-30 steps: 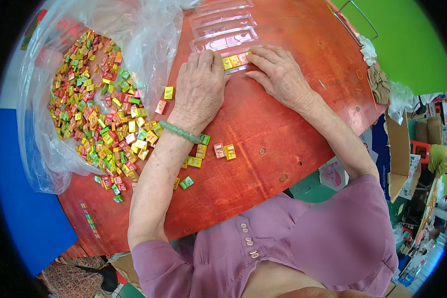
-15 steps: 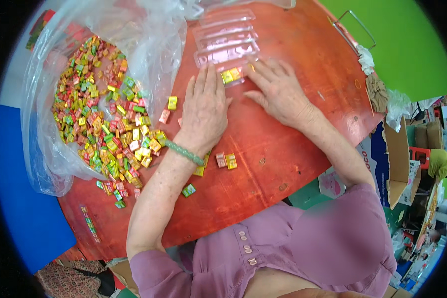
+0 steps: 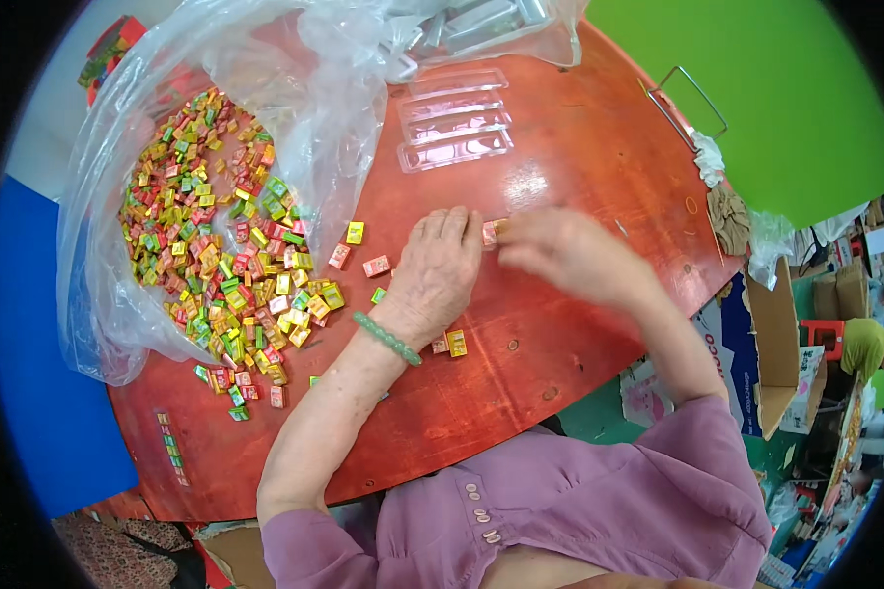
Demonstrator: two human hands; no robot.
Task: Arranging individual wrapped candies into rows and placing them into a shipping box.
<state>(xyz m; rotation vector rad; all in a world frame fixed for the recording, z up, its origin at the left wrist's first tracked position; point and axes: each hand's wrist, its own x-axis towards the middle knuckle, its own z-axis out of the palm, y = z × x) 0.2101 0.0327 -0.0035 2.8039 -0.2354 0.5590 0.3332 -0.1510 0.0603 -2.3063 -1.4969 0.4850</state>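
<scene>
My left hand (image 3: 430,267), with a green bead bracelet (image 3: 388,339) on its wrist, rests on the red table with fingers bent and pressed together. It holds the left end of a small clear plastic tray (image 3: 489,245), which it mostly hides. Small wrapped candies (image 3: 490,233) in pink and yellow show in the gap between my hands. Motion smears my right hand (image 3: 572,257) at the tray's right end, so its fingers are unclear. Beyond, several clear trays (image 3: 456,150) lie in a row. Near my left wrist lies a yellow candy (image 3: 457,343).
At the left, a big clear plastic bag (image 3: 88,294) lies spread with a heap of colourful candies (image 3: 236,285). Another bag of clear trays (image 3: 491,25) is at the far edge. A short candy row (image 3: 173,450) lies front left. A metal handle (image 3: 692,98) stands at the right edge.
Both hands and the tray between them have come nearer to me, away from the row of clear trays. My left fingers have bent; my right hand has become blurred.
</scene>
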